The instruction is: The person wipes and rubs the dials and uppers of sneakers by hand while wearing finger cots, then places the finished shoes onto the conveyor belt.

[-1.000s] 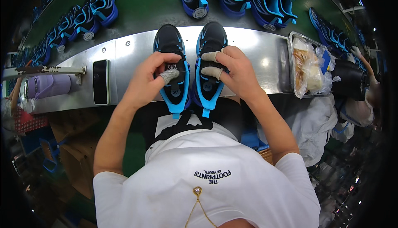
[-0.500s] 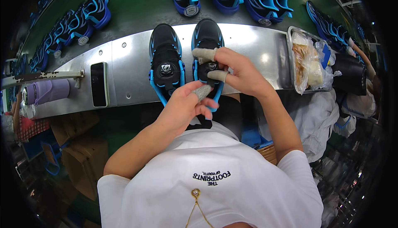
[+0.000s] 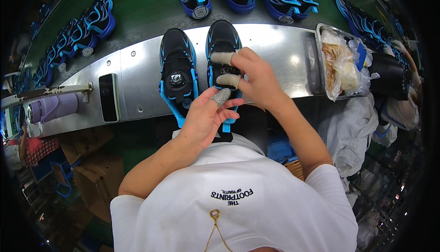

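The white T-shirt bore black lettering, beneath a gold necklace. Finger covers were beige and grey

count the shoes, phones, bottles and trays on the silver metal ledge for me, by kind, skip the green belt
black-and-blue shoes: 2
flat dark-screened phone with pale edge: 1
lilac cylindrical bottle: 1
rectangular metal tray: 1
total: 5

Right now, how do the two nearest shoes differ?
The left shoe shows its whole dial; the right hand partly covers that of the right shoe. The left shoe's opening partly shows; the left hand hides most of the right shoe's. Both are black and blue.
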Motion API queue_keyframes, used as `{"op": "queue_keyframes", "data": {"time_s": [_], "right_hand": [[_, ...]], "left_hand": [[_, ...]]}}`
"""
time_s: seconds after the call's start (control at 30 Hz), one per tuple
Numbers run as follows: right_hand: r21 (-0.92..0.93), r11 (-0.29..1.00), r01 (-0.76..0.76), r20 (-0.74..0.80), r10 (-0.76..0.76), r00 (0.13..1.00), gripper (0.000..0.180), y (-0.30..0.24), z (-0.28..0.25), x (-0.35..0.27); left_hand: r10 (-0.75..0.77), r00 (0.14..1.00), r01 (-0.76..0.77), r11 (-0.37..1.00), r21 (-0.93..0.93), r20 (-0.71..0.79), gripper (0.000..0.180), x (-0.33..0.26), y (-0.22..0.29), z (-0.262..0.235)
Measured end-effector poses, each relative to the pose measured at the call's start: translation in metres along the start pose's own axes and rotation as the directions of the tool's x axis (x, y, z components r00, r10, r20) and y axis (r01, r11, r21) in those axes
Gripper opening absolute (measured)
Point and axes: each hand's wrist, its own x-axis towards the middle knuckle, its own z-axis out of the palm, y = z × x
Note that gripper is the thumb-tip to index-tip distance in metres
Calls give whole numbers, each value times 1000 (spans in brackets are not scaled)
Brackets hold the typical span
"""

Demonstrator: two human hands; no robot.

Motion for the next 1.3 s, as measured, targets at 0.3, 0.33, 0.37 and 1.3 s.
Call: {"op": "queue_keyframes", "data": {"time_s": [0.3,0.33,0.37,1.3], "right_hand": [[-107,992,71,14,-70,997,49,4,5,2],[-106,992,74,14,-73,997,49,2,3,4],[20,999,31,12,-31,999,50,-1,-1,6],[228,955,-191,-43,206,978,23,16,-19,12]], "left_hand": [[-10,1000,11,1000,-17,18,28,-1,2,2],[-9,1000,10,1000,-12,13,28,-1,2,4],[-11,1000,11,1000,-8,8,29,-2,1,5],[421,856,-393,149,907,301,43,-8,91,-65]]}}
